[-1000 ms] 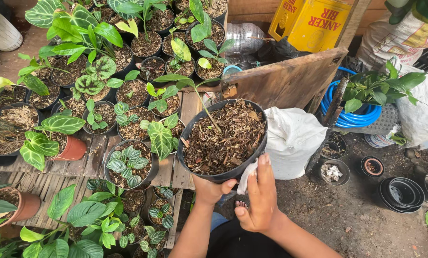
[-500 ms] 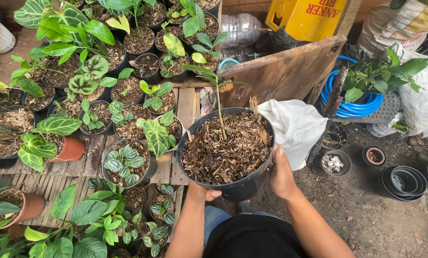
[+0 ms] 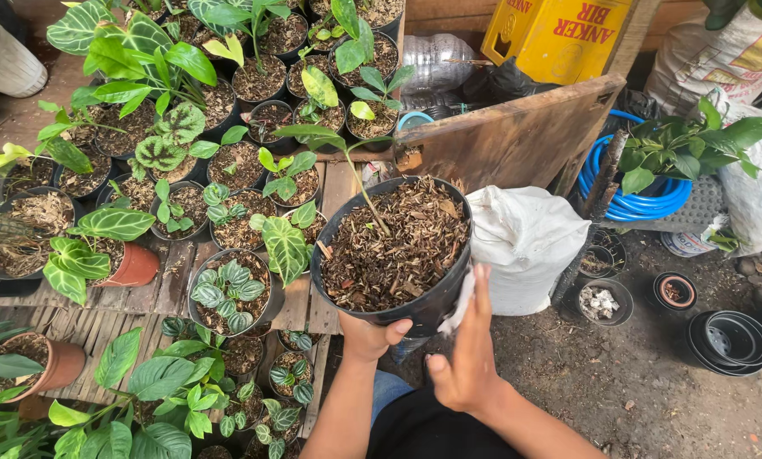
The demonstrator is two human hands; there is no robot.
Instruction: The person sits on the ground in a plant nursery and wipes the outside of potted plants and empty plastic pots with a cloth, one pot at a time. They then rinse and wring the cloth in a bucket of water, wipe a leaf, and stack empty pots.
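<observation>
My left hand (image 3: 371, 337) grips the lower front of a large black plastic pot (image 3: 436, 308) and holds it up, thumb on its wall. The pot is filled with brown bark mulch (image 3: 398, 251), and a thin-stemmed seedling (image 3: 334, 136) with a few long green leaves rises from it. At the pot's lower right side, my right hand (image 3: 470, 361) has its fingers stretched up over a small white cloth (image 3: 457, 306) and presses it against the black wall.
Many potted green plants (image 3: 228, 285) crowd a wooden slat bench (image 3: 172, 276) on the left. A white sack (image 3: 525, 242), a wooden board (image 3: 517, 140), a coiled blue hose (image 3: 631, 204), a yellow crate (image 3: 559, 34) and empty black pots (image 3: 729, 336) on bare soil lie to the right.
My right hand has slid from the pot's right side down to its lower front, now with the white cloth against the wall. The pot has stayed held up in my left hand.
</observation>
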